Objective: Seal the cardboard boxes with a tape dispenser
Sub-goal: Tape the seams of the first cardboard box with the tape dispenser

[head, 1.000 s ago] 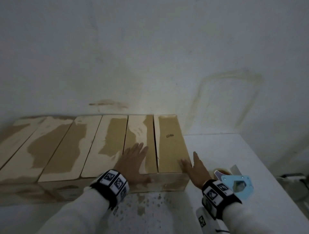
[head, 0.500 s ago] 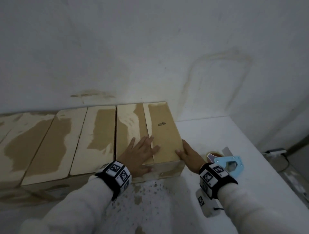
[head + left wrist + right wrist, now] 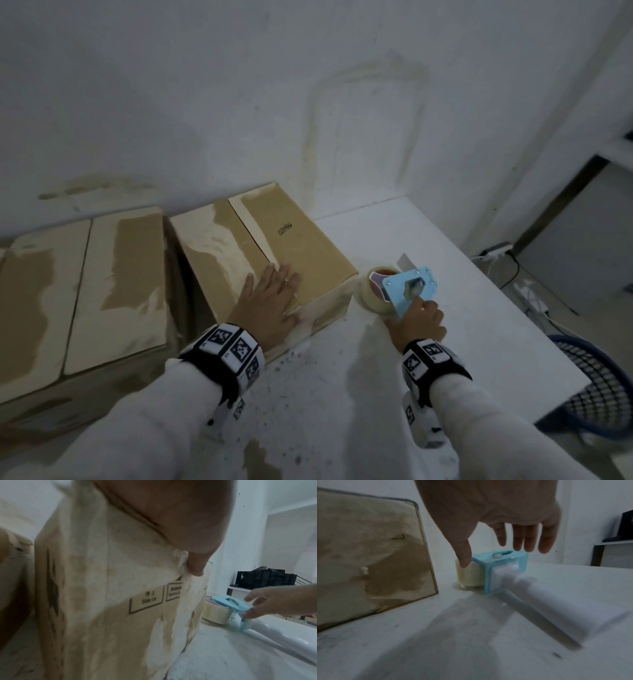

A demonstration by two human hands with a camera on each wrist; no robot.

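Note:
A worn cardboard box (image 3: pixel 308 246) stands turned at an angle on the white table, its two top flaps closed with a bare seam between them. My left hand (image 3: pixel 270 301) lies flat on the near end of that seam, thumb over the front edge (image 3: pixel 195 566). Right of the box, a light-blue tape dispenser (image 3: pixel 409 287) with a clear tape roll (image 3: pixel 370 298) lies on the table. My right hand (image 3: pixel 419 320) hangs over it with fingers straight. The thumb touches the roll (image 3: pixel 469 576) in the right wrist view, and the other fingers hover above the blue frame (image 3: pixel 501 561).
More boxes (image 3: pixel 113 281) sit in a row on the left, a narrow gap from the angled one. The table (image 3: pixel 445 359) ends at the right, where a blue mesh basket (image 3: pixel 609 383) and cables (image 3: pixel 496 250) lie below. A wall stands close behind.
The rightmost box has swung away from the row, opening a gap. My right hand left the box's side and moved right onto the tape dispenser. My left hand stays on top.

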